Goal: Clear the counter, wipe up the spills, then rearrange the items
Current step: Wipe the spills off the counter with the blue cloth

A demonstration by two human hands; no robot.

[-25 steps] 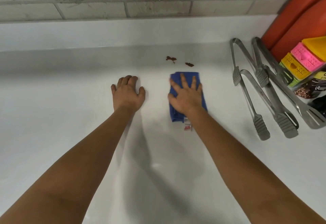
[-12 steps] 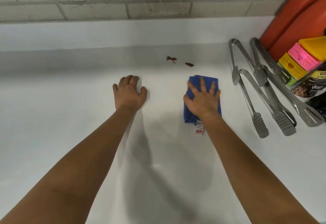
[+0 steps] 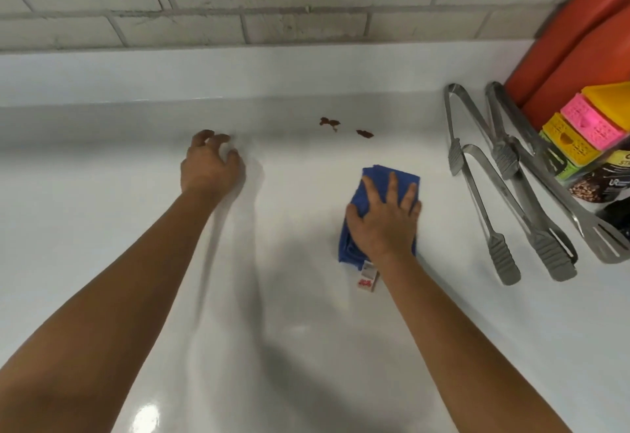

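head view: the right hand (image 3: 383,219) lies flat with fingers spread on a folded blue cloth (image 3: 376,190), pressing it to the white surface (image 3: 272,296); it pins the cloth rather than gripping it, which suits wiping since the whole palm bears down. a white label (image 3: 367,277) trails from the cloth's near edge, beside the wrist. the left hand (image 3: 211,165) holds nothing: its fingers are curled and half open, fingertips at or just above the surface, probably as a brace while the other arm works. whether it actually touches i cannot tell, as it is blurred.

two small brown spills (image 3: 330,122) sit beyond the hands, between them and nearer the back edge, apart from the cloth and not yet wiped. i judge the cloth must go forward and a little left to reach them.

to the right of the right hand lie three metal tongs (image 3: 491,224), overlapping, likely set aside to free the wiping area. further right, a clear container (image 3: 606,176) holds bright yellow and pink perforated pieces (image 3: 591,122) and dark packets; its full contents are cut off. orange boards (image 3: 579,57) lean on the wall behind it.
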